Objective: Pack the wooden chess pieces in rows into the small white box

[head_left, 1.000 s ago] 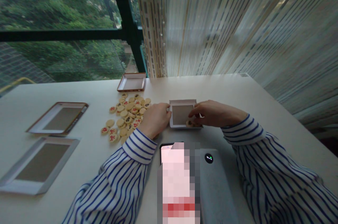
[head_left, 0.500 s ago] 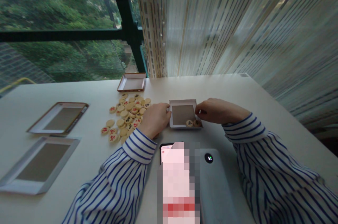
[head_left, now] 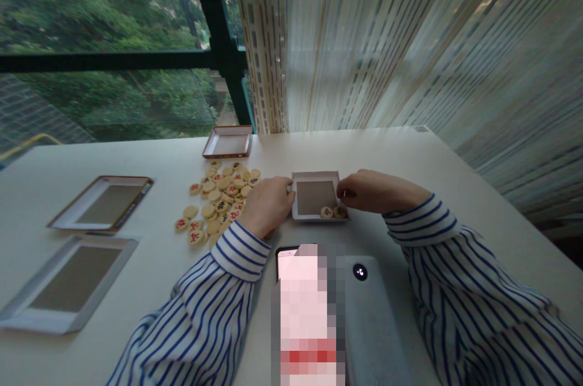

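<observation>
White table (head_left: 387, 154), shallow box (head_left: 315, 196), fingers (head_left: 289, 192) either side

Shallow white-walled box (head_left: 314, 196), open side up; two round marked pieces (head_left: 327, 212) inside, near-right corner.

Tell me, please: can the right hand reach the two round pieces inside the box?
Probably yes: the right hand is at the right edge of the open box, and nothing visible covers the two round pieces inside. The left hand, at the opposite edge, is out of the way.
</observation>
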Demonstrator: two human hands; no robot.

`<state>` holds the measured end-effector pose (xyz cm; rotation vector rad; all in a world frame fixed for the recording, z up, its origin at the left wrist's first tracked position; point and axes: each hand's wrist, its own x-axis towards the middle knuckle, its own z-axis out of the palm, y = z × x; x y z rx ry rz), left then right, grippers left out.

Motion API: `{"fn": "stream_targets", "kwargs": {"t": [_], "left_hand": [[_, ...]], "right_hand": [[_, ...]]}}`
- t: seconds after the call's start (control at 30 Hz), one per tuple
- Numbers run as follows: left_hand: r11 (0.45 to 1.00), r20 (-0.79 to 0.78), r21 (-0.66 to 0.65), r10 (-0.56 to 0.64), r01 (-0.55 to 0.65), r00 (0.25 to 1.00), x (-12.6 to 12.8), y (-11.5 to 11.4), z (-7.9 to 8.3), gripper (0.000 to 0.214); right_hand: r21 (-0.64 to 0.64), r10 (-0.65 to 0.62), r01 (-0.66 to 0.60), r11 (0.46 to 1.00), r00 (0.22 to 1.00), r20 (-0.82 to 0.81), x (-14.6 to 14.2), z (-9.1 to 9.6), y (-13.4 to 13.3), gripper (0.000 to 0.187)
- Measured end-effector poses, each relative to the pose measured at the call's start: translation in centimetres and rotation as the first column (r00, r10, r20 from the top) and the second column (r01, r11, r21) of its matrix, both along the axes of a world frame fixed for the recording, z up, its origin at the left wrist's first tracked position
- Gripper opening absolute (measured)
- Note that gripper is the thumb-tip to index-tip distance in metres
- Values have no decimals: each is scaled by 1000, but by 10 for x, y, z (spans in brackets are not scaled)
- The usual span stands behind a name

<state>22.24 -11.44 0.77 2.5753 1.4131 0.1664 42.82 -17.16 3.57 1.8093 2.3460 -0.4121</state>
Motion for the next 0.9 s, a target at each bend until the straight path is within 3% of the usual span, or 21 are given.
{"fn": "stream_targets", "kwargs": {"t": [0.27,0.47,0.63,0.9], "left_hand": [[1000,10,20,-23,22,1000,0,-1,1,33],[998,70,37,40,-43,997,-5,3,10,35],[992,203,60,94,-108,975,-18,10,27,36],[985,443,125,53,-120,895,-39,7,54,35]], "right_hand": [[-12,-1,1,1000,1000,12,0,0,1,25],[173,-55,42,984,996,73,-4,7,-3,25],[356,-107,79,931,992,59,-13,15,-7,24],[606,-82,119,787,993,-88,-24,26,-17,21]]}}
